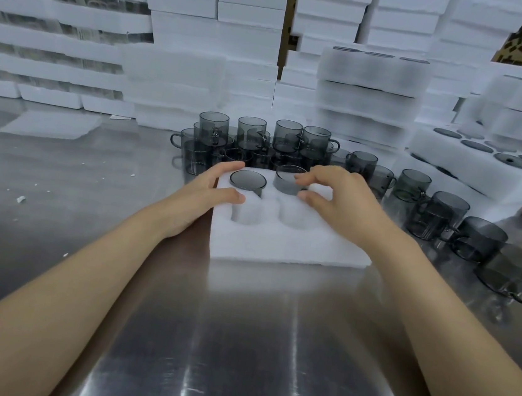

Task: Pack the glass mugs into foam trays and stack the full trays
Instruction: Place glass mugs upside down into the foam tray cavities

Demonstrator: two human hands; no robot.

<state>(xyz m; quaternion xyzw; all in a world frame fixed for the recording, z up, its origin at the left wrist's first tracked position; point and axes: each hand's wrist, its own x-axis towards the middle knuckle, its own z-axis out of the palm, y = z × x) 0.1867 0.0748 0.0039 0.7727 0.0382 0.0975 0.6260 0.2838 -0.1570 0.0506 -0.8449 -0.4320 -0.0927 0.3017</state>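
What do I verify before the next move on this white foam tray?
1. White foam tray flat on steel table: ok.
2. Left hand rests on tray's left edge: ok.
3. Far-left smoky grey glass mug flush in its pocket: ok.
4. Second grey glass mug, pinched by right hand, fully seated: not ok, stands proud.
5. Two near pockets free: ok.
6. Tray's right part under right hand: cannot tell.

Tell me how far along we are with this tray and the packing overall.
Done: one mug sits sunk in the far-left pocket of the foam tray, and filled trays are stacked at the right. In hand: the right hand holds a second mug partway into the next pocket; the left hand rests on the tray. Left: two near pockets are empty, and many loose mugs wait.
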